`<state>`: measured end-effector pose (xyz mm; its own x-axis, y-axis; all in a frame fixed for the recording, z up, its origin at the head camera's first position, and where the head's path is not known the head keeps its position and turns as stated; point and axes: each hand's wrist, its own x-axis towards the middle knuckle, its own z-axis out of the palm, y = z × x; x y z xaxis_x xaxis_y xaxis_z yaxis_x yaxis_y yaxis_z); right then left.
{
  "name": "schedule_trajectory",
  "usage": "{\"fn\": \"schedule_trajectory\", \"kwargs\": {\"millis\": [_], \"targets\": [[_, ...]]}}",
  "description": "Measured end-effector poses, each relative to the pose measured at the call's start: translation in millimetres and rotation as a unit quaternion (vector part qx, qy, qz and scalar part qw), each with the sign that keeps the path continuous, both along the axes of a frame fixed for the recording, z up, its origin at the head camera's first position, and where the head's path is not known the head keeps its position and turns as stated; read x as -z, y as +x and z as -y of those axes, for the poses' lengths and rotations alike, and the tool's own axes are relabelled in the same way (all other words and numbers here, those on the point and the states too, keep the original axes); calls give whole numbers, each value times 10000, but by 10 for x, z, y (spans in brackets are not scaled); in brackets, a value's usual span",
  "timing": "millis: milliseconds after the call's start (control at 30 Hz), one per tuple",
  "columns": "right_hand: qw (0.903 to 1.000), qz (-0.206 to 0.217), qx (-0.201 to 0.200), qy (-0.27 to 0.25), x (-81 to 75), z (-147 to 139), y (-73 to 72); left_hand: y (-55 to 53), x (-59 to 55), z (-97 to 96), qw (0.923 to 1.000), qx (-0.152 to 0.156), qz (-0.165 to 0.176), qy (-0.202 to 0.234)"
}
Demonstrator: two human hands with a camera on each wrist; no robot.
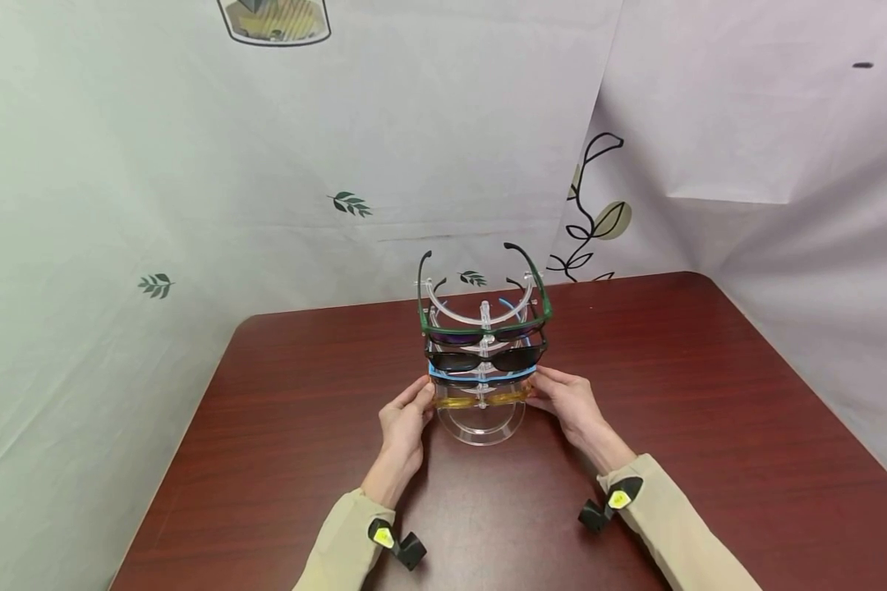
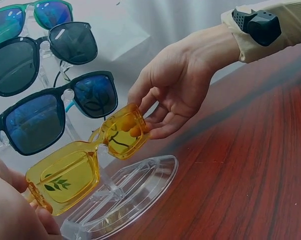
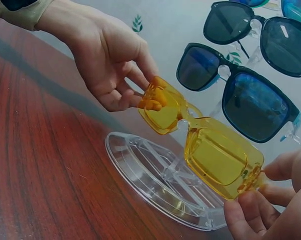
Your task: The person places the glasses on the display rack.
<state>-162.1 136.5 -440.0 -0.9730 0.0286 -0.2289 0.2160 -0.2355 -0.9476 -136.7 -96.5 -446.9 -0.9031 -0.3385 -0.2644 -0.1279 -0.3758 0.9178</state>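
Yellow see-through sunglasses sit at the lowest level of a clear display stand. My left hand pinches their left end. At the other end my right hand pinches the frame, thumb and fingers around the hinge area. Both wrist views show the yellow front held between the two hands, in front of the stand's clear round base. Just above are dark sunglasses with blue temples. Whether the yellow pair rests fully on its support cannot be told.
Higher on the stand hang black sunglasses and, on top, green-framed sunglasses. The stand is on a dark red wooden table. A pale printed cloth hangs behind the table and along its sides.
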Motion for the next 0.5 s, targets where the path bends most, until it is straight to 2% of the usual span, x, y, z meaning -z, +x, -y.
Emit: {"fn": "schedule_trajectory", "kwargs": {"millis": [500], "targets": [[9997,97,-107,181,-9,-38,1,30,4,28,9999,57,117,-57]]}}
